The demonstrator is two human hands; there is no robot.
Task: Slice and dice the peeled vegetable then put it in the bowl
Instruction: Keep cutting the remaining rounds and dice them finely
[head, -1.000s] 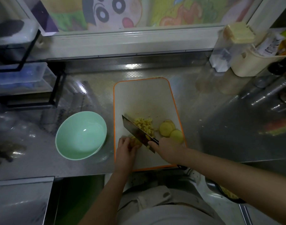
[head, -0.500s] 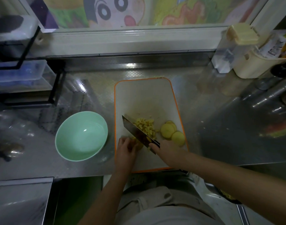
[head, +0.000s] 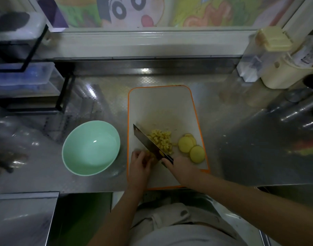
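Near the front of the cutting board [head: 161, 103], tucked under your left hand [head: 140, 161], sits the yellow vegetable piece [head: 151, 154]: your fingers are curled down over it, pinning it to the board, and only a sliver of it shows past your knuckles. Your right hand [head: 180, 167] is wrapped round the handle of the knife [head: 148, 142], which is almost wholly hidden in your grip. The dark blade runs diagonally away from you towards the left, its edge down at the board just beside your left fingertips. On the far side of the blade lies the diced pile [head: 161, 141], small yellow cubes heaped against the steel. To the right of that, near the board's orange rim, you've got the round slices [head: 191, 148], overlapping one another, flat on the board. Off the board to your left stands the bowl [head: 91, 148], pale green, upright, close to the board's edge but apart from it, with nothing in it that I can make out. All of this rests on a shiny metal surface [head: 240, 139]. At its back right corner stand a cream tub [head: 283, 75] and a clear container with a yellowish lid [head: 272, 39], and on the left a black rack [head: 28, 68] holds clear plastic boxes. A cartoon picture [head: 127, 9] covers the window behind.
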